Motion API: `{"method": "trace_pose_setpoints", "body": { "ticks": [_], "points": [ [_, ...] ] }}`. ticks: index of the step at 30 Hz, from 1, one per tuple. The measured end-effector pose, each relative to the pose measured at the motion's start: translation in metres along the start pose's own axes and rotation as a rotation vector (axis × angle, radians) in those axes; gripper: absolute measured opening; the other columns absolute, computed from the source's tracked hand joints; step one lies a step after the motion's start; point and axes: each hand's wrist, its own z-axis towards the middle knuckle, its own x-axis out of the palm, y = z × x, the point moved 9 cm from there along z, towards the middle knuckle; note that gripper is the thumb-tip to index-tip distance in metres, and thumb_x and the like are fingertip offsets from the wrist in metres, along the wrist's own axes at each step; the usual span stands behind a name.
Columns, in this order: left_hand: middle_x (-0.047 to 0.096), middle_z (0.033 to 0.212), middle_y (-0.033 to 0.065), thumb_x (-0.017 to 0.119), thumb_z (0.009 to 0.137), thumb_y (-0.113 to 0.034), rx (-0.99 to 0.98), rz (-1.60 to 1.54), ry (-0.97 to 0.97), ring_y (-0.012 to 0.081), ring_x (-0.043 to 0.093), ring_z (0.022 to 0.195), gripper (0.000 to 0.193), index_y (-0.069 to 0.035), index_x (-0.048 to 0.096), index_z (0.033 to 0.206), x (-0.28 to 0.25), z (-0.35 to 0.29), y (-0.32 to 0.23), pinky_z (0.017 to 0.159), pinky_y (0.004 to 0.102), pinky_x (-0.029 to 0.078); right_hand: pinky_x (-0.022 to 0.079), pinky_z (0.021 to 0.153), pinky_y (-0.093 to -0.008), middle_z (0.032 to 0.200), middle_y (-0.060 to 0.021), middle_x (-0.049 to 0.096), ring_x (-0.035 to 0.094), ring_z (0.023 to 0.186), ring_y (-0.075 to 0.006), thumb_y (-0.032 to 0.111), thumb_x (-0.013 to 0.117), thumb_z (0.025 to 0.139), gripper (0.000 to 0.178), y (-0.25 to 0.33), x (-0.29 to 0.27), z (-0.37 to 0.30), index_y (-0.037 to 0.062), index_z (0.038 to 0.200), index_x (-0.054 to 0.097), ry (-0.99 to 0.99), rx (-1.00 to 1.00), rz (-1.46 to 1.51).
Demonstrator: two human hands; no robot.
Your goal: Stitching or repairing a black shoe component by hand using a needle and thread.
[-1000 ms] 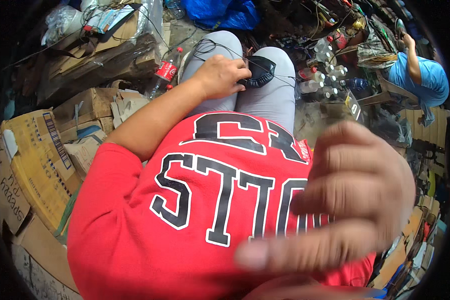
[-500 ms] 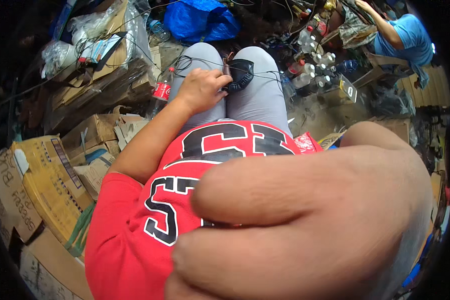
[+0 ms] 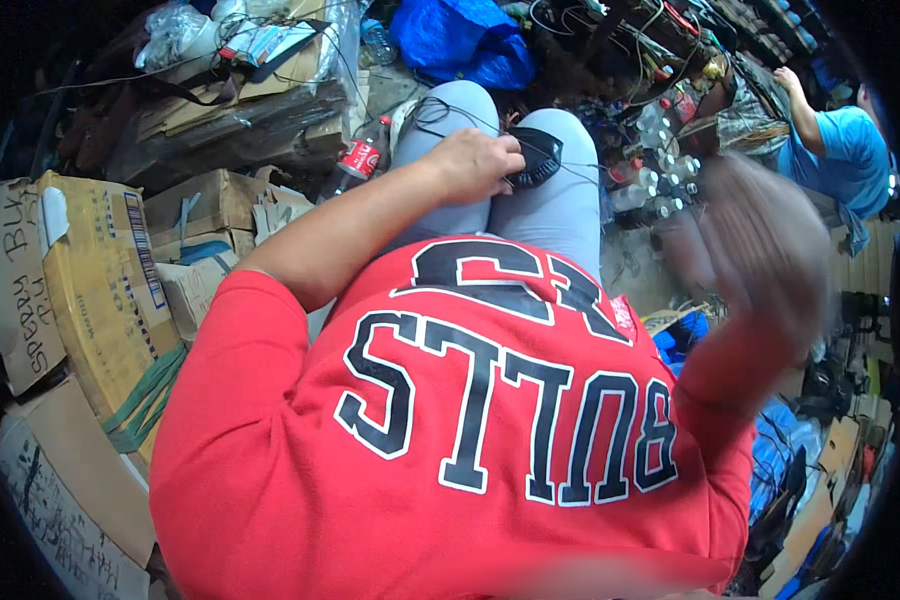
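On my lap lies a black rounded plastic part [image 3: 536,158] with a ribbed edge; its exact kind I cannot make out. My left hand [image 3: 476,165] is curled with its fingertips gripping the left side of that part. A thin black cable [image 3: 432,118] loops over my left thigh and runs across both legs. My right hand [image 3: 760,245] is raised at the right, away from my lap and smeared by motion, so its fingers do not show clearly.
Cardboard boxes [image 3: 105,290] are stacked at my left. A red-labelled bottle [image 3: 358,160] stands beside my left leg, and a blue plastic bag [image 3: 465,42] lies ahead. Several bottles [image 3: 660,180] cluster at the right. Beyond them sits a person in a blue shirt [image 3: 840,155].
My right hand has swung from close in front of the camera out to the right, uncovering my red shirt. My left hand stays on the black part. The whole view has shifted.
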Motion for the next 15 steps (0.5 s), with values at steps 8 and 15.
{"method": "trace_pose_setpoints", "body": {
  "ticks": [8,15],
  "points": [
    [0.06,0.102,0.0066,0.071,0.07,-0.025,-0.022,-0.081,0.025,0.0282,0.061,0.086,0.032,-0.008,0.056,0.092,0.006,0.006,0.01,0.074,0.0405,0.048,0.046,0.065,-0.0286,0.08,-0.0058,0.062,0.058,0.075,-0.0139,0.04,0.068,0.078,0.05,-0.265,0.107,0.017,0.0092,0.115,0.058,0.237,0.846,-0.165],
    [0.058,0.091,0.008,0.069,0.071,-0.027,0.012,0.029,0.086,0.0251,0.062,0.084,0.029,-0.009,0.056,0.09,0.014,0.01,0.0,0.069,0.0377,0.047,0.041,0.055,-0.0231,0.068,0.0017,0.053,0.048,0.061,-0.0072,0.029,0.069,0.08,0.03,-0.277,0.133,-0.001,0.0021,0.083,0.057,0.223,0.971,0.337]
  ]
}}
